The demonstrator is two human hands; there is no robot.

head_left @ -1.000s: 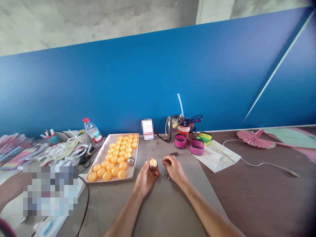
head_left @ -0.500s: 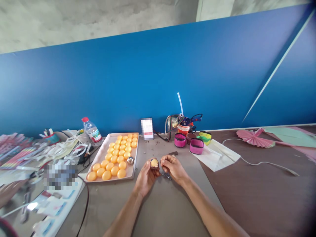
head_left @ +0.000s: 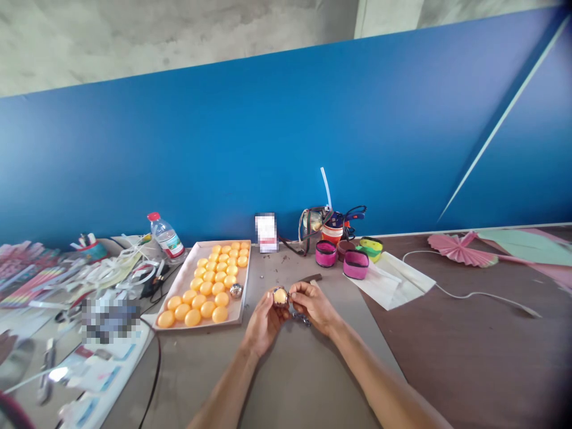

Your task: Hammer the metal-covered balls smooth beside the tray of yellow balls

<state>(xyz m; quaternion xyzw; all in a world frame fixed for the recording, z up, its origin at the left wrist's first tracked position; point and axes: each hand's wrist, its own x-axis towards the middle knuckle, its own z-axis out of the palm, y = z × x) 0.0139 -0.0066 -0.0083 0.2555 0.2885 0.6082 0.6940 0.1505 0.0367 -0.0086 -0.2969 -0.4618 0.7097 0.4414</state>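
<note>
One ball [head_left: 280, 297] is clamped in the left grip [head_left: 263, 322], with the right grip [head_left: 316, 307] pinched together just beside it, on what, if anything, cannot be told, and shiny bits [head_left: 304, 320] strewn between both, so fitting seems in hand and steady, careful pressing called for.

A broad blue partition [head_left: 277, 149] sweeps right across the view, its top edge climbing toward the right! A pale strip [head_left: 536, 72] slices diagonally down its right end. Up above, mottled grey concrete wall [head_left: 156, 42]; below, the brown surface [head_left: 469, 345] runs along the partition, a grey sheet [head_left: 308, 387] covering its middle, softly lit.
</note>
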